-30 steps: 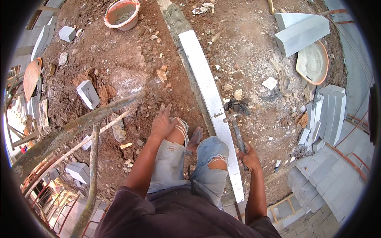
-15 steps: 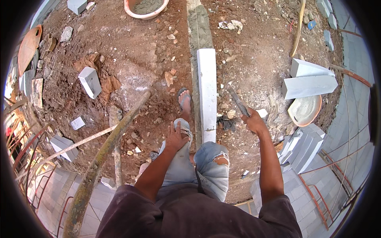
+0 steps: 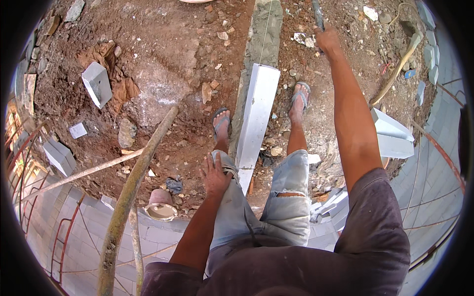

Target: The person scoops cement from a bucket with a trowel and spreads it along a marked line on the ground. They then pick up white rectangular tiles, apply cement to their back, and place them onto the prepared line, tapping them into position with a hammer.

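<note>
My left hand (image 3: 216,177) rests on my left knee, palm down with the fingers spread. Stretched far forward, my right hand (image 3: 328,41) grips a grey-shafted hand tool (image 3: 318,16); its far end is cut off by the top of the view, so its kind cannot be made out. Between my sandalled feet runs a row of long pale grey blocks (image 3: 259,106), slightly askew to the view. Ahead of it stretches a strip of wet grey mortar (image 3: 266,37) with a thin string (image 3: 267,24) above it. The right hand is to the right of this strip.
At the left a thick wooden pole (image 3: 134,190) slants across a thinner one. Loose blocks lie left (image 3: 97,85) and right (image 3: 395,143), near a curved wooden stick (image 3: 399,69). A small bucket (image 3: 161,204) sits behind my left leg. Stones and rubble cover the soil.
My right hand has swung forward and up with the tool, from beside the blocks to beside the mortar strip. The left hand stays on the knee. My view has shifted, and my right foot now shows.
</note>
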`<move>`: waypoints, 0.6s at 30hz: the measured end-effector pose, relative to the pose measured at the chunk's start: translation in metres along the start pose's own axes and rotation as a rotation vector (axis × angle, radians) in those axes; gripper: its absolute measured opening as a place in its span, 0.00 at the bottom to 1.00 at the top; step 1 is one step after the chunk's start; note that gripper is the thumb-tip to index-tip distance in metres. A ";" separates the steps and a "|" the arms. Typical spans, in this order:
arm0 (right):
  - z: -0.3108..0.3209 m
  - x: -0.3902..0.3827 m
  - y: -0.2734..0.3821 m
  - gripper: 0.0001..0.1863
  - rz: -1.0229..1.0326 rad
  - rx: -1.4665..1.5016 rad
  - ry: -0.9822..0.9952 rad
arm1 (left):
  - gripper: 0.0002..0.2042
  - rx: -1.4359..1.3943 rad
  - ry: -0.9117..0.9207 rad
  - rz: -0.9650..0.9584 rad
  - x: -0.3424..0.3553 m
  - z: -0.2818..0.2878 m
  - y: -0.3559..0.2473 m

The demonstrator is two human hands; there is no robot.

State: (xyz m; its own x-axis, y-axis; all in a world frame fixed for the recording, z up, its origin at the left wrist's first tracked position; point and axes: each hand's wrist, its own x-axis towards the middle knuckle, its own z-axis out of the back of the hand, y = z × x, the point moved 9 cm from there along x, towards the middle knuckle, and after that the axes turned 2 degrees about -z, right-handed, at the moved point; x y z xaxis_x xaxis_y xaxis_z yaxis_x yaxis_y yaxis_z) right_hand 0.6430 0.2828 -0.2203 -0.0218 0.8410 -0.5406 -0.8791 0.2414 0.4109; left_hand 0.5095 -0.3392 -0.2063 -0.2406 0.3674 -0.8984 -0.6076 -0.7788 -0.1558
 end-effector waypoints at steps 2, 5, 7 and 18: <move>-0.022 0.053 -0.039 0.30 0.017 -0.232 -0.130 | 0.52 -0.084 -0.040 0.014 0.014 -0.004 -0.018; -0.126 0.055 -0.087 0.28 0.015 -0.412 0.293 | 0.51 -0.143 -0.039 0.097 0.008 -0.023 -0.032; -0.161 0.047 -0.095 0.30 0.012 -0.583 0.597 | 0.50 -0.171 -0.009 0.147 0.005 -0.044 -0.029; -0.102 0.045 -0.023 0.28 -0.025 -0.082 0.160 | 0.49 -0.235 -0.050 0.152 0.011 -0.046 -0.036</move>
State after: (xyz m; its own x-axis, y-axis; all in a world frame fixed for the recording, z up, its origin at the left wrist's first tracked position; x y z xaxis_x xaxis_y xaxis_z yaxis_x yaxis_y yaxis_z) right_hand 0.6141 0.2652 -0.3290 -0.0688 0.7456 -0.6628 -0.9163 0.2156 0.3376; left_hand 0.5637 -0.3307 -0.2292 -0.3561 0.2576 -0.8983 -0.3713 -0.9211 -0.1169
